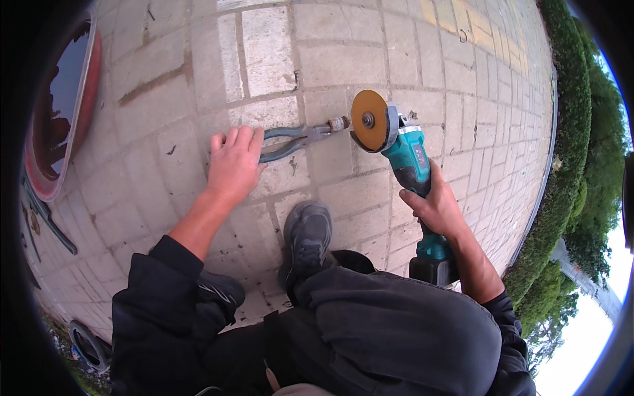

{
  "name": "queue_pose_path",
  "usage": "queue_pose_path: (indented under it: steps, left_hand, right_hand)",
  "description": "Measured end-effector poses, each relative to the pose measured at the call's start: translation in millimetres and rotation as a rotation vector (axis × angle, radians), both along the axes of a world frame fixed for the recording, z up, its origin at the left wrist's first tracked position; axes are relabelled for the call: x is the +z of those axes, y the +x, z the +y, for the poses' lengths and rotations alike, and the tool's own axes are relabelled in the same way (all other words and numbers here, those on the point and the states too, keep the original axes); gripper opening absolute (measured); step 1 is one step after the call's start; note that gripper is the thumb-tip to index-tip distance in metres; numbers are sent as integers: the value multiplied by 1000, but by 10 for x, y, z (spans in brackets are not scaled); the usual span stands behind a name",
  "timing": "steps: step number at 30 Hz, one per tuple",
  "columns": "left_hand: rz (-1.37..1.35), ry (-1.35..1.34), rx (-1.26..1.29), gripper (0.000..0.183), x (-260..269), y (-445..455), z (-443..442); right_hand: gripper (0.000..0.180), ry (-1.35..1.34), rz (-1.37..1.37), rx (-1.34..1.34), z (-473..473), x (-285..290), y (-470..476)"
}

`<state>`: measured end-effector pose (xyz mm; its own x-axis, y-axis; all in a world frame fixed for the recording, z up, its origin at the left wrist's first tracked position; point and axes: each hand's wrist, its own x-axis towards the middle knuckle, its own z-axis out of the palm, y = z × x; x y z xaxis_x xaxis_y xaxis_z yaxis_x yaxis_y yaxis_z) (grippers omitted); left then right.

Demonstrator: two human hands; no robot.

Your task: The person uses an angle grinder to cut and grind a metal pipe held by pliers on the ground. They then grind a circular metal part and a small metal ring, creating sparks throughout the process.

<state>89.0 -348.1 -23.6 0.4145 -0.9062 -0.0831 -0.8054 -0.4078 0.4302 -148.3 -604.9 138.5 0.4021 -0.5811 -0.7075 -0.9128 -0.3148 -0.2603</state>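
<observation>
My left hand rests on the handle ends of a pair of pliers, which lies just above or on the paving. A rusty cylindrical metal piece sits at the jaws of the pliers. My right hand is closed around the body of a teal cordless angle grinder. The grinder's orange-brown disc stands close to the right of the metal piece, with a small gap seen between them. A guard partly covers the disc. Whether the disc turns cannot be told.
Paving bricks spread around my shoes. A red-rimmed basin of dark liquid stands at the upper left, with long-handled tools below it. A tyre lies at the lower left. A hedge runs along the right.
</observation>
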Motion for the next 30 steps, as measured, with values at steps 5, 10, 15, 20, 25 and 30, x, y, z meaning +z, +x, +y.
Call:
queue_pose_path:
  steps: [5, 10, 15, 20, 25, 30]
  left_hand:
    - [-16, -36, 2, 68, -17, -27, -2]
    - [-37, -45, 1, 69, -35, -38, 16]
    - [-47, -56, 2, 68, -30, -49, 21]
    - [-68, -62, -2, 68, -39, -56, 25]
    - [-79, -67, -2, 68, -50, -62, 27]
    - [-84, -66, -5, 69, -53, -65, 23]
  right_hand:
    - [86, 2, 34, 44, 51, 24, 55]
    - [86, -12, 39, 58, 53, -2, 85]
    - [84, -21, 30, 64, 53, -7, 84]
    - [84, -20, 33, 67, 59, -15, 89]
    - [83, -32, 33, 71, 67, -29, 74]
    - [81, -33, 40, 65, 70, -29, 74]
